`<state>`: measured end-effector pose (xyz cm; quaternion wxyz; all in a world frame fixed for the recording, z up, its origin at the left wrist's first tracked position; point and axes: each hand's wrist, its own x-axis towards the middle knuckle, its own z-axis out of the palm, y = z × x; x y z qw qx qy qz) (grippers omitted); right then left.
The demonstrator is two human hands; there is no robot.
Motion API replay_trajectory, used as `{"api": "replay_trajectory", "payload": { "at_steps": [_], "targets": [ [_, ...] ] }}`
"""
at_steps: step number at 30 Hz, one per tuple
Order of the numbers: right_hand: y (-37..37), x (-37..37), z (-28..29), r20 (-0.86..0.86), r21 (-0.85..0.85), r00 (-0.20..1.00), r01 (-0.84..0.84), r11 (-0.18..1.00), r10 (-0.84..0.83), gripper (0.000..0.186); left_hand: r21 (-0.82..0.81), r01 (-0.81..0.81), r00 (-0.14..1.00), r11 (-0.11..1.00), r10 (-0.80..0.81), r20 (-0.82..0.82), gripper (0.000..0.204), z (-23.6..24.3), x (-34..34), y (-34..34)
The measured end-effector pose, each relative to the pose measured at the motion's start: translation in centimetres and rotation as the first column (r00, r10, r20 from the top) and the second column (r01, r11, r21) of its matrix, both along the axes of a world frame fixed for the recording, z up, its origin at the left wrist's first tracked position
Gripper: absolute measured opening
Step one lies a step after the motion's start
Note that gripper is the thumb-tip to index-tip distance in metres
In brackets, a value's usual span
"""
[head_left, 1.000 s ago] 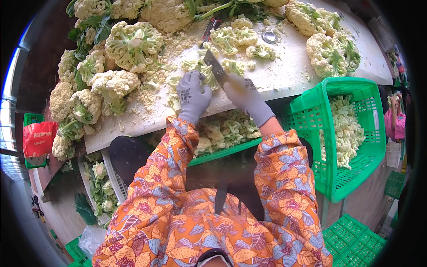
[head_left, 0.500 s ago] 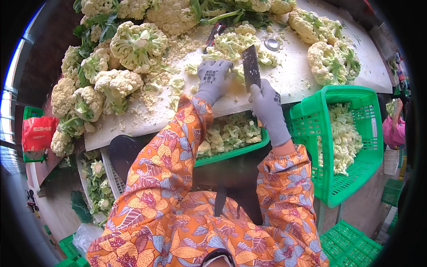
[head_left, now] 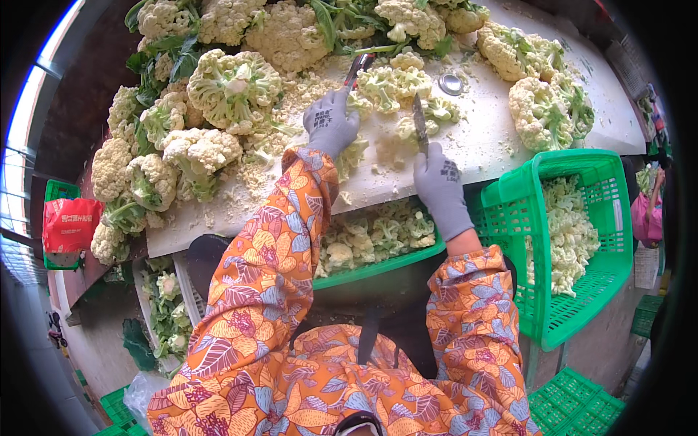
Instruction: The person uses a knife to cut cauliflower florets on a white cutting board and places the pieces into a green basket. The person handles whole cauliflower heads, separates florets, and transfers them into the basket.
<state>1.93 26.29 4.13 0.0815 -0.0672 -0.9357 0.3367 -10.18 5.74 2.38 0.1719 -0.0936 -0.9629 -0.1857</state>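
Observation:
My right hand (head_left: 440,185), in a grey glove, is closed round a cleaver (head_left: 419,120), whose dark blade I see nearly edge-on. Its tip reaches beside cut cauliflower florets (head_left: 389,86) on the white board (head_left: 465,156). Further left, my gloved left hand (head_left: 331,125) bends down over the board, fingers curled under and their tips hidden. What they grip, if anything, does not show. Right beside these fingers lies a tool with a red-and-black handle (head_left: 359,69). A loose floret (head_left: 352,158) sits against the wrist side of this hand.
Whole cauliflowers (head_left: 233,87) are heaped at left and back; more cauliflower heads (head_left: 538,112) lie at right. A green crate of florets (head_left: 378,270) sits under the board's front edge. Another green crate (head_left: 542,247) tilts at right. A round metal disc (head_left: 451,84) lies on the board.
My left hand has moved left and slightly away, apart from the cleaver. The cleaver has turned from showing its flat side to nearly edge-on. The whole view has shifted a little.

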Motion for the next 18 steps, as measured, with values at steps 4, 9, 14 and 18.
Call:
{"api": "replay_trajectory", "payload": {
  "at_steps": [4, 9, 14, 18],
  "targets": [
    [-0.7, 0.7, 0.0, 0.230, -0.254, 0.963, -0.078, 0.964, 0.139, 0.028, -0.124, 0.032, 0.960, 0.992, 0.004, 0.280, 0.032, 0.9, 0.4, -0.2],
    [-0.7, 1.0, 2.6, 0.045, 0.004, 0.989, -0.138, 0.990, 0.138, 0.017, -0.093, 0.111, 0.949, 0.989, -0.078, 0.304, 0.025, 1.0, 3.8, -0.8],
    [-3.5, -0.4, -2.0, -0.325, 0.225, 0.898, -0.230, 0.947, 0.296, 0.013, -0.081, 0.095, 0.965, 0.992, -0.072, 0.254, 0.021, 1.0, 4.4, -0.2],
    [-2.8, -0.9, 4.1, 0.307, -0.847, 0.913, 0.134, 0.514, 0.268, 0.019, -0.124, 0.314, 0.897, 0.941, -0.252, 0.363, 0.023, 1.0, 4.4, -2.7]
  ]
}}
